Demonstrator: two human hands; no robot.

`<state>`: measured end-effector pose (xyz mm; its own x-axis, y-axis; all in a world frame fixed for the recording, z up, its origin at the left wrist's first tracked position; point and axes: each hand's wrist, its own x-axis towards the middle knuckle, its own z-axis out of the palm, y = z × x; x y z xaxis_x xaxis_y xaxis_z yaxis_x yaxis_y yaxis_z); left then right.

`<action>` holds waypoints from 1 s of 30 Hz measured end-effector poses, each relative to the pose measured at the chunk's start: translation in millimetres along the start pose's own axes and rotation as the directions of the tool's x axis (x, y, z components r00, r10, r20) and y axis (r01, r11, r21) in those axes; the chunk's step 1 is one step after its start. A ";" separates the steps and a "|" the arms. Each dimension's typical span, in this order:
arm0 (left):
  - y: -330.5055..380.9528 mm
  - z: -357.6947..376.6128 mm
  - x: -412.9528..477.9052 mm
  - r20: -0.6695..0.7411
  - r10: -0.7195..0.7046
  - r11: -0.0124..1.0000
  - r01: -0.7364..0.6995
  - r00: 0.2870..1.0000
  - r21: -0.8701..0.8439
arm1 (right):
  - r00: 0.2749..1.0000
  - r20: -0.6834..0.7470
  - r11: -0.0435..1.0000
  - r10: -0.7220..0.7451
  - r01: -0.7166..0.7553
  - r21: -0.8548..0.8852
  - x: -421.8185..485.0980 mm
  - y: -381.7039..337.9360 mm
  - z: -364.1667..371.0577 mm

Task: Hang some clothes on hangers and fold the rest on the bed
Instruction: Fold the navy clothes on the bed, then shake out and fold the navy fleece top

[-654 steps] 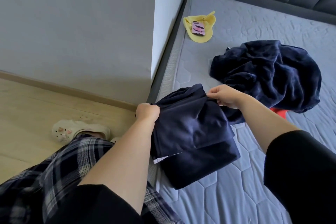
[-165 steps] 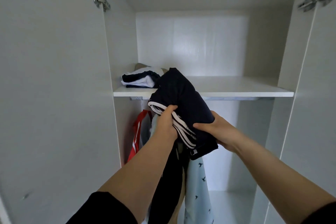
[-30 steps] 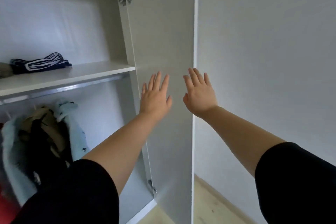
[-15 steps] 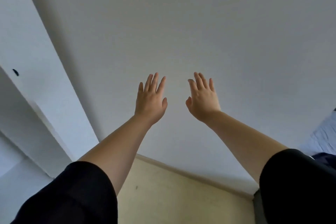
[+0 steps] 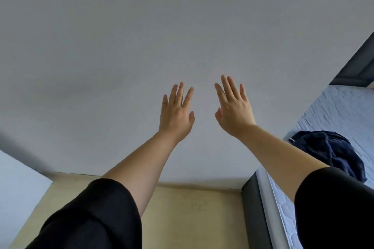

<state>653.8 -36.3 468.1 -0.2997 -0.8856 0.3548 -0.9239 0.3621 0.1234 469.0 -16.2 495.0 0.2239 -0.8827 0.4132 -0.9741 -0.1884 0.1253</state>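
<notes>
Neither grip holds anything: left hand (image 5: pixel 176 113) and right hand (image 5: pixel 234 111) are up at twelve o'clock, fingers straight, before the wall (image 5: pixel 182 26). At four o'clock the garment (image 5: pixel 327 151) lies crumpled on the bed (image 5: pixel 344 107), near its edge; a careless one-handed snatch could drag it to the floor (image 5: pixel 192 218).

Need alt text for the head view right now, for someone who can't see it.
The left hand and right hand are raised, open and empty, before a plain grey wall. At right, a crumpled navy garment lies on the bed.
</notes>
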 end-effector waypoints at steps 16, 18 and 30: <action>88.1 200.8 32.9 -0.155 -0.054 0.996 0.042 0.986 -0.082 | 0.963 -0.097 0.961 -0.253 0.261 0.088 -41.7 114.9 189.9; 85.3 226.0 24.0 -0.175 -0.042 0.997 0.029 0.984 -0.071 | 0.957 -0.122 0.951 -0.265 0.280 0.128 -51.3 115.8 213.7; 98.9 409.1 -56.4 -0.165 -0.095 0.992 0.080 0.982 -0.095 | 0.968 -0.183 0.959 -0.169 0.204 0.196 -144.0 107.2 391.6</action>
<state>482.1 -69.5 81.1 -0.1671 -0.8560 0.4892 -0.9184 0.3157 0.2387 319.6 -77.9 95.7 0.3871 -0.7441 0.5445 -0.8949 -0.4455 0.0275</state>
